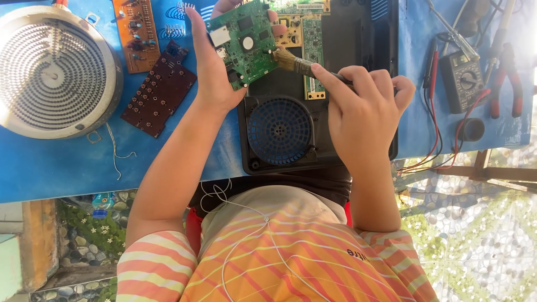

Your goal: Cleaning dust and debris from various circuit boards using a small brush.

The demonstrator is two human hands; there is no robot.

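Nearest, the right hand [366, 114] pinches a small wooden-handled bristle brush [296, 63], bristles touching the square green circuit board [243, 43] that the left hand [215, 70] grips by its edges above the black plastic fan housing [279, 131]. Brushing looks underway; the brown button board [159, 89] lies untouched beyond.

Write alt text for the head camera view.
A person's left hand holds up a green circuit board while the right hand brushes its edge with a small paintbrush. Below lies an opened black appliance case on a blue table, with a round heating coil and a multimeter nearby.
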